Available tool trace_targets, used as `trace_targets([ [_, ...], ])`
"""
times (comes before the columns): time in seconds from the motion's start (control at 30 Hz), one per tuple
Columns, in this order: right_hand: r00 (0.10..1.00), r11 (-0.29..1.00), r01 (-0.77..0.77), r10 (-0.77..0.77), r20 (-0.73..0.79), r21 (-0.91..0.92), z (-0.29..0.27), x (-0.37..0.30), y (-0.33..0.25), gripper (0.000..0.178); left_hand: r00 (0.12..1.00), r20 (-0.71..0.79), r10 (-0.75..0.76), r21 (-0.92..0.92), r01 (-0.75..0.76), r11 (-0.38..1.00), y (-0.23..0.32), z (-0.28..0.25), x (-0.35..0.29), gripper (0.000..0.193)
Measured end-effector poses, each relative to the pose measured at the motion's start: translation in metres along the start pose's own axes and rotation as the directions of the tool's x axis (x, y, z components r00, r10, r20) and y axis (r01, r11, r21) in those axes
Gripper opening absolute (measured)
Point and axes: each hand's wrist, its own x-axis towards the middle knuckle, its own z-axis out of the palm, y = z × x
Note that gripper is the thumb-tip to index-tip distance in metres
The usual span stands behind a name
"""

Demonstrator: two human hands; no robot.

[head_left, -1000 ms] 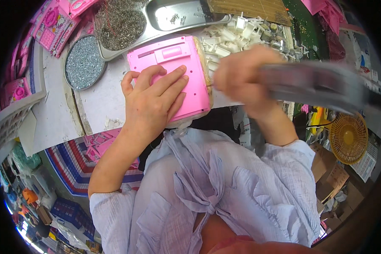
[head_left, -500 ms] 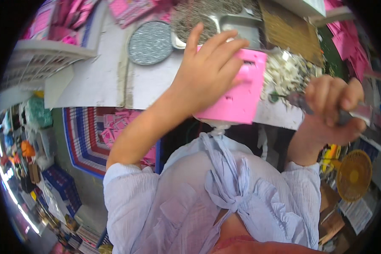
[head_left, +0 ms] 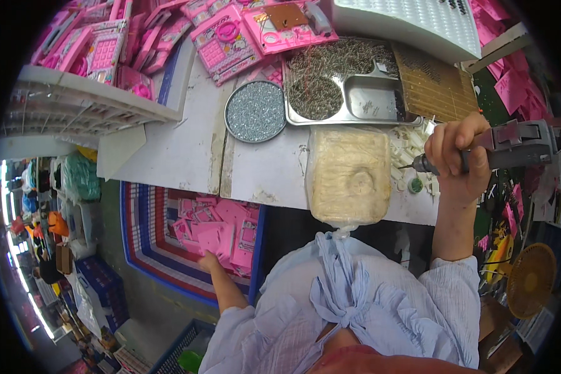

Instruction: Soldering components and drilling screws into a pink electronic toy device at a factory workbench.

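My right hand is wrapped round a grey electric screwdriver; its thin bit points left above the table. Down at the left, my left hand is in a bin striped red, white and blue. It is at the edge of a pink plastic panel lying on several other pink pieces; its fingers are small and mostly hidden, so their grip does not show. In front of me, at the table's front edge, lies a cream block wrapped in clear plastic, with nothing on it.
Behind the block stand a round tin of small silvery parts and a steel compartment tray of screws. Pink toy sets are piled at the back. White plastic bits lie near the screwdriver. A wire rack stands at left.
My left hand has left the block and gone down left into the bin. The pink panel is off the block. The screwdriver stays in my right hand, which has shifted slightly; the view has shifted too.
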Motion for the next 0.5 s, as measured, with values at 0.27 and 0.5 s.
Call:
trace_targets([
  [0.27,0.994,0.991,-0.078,0.069,-0.089,-0.105,-0.003,0.001,0.001,0.046,0.513,0.134,0.848,-0.931,-0.229,0.286,0.477,-0.234,-0.127,0.041],
  [0.5,0.916,0.754,0.018,-0.276,-0.292,-0.657,0.006,-0.008,-0.022,0.071,0.034,0.596,0.802,-0.776,-0.232,0.586,0.654,-0.197,-0.166,0.039],
])
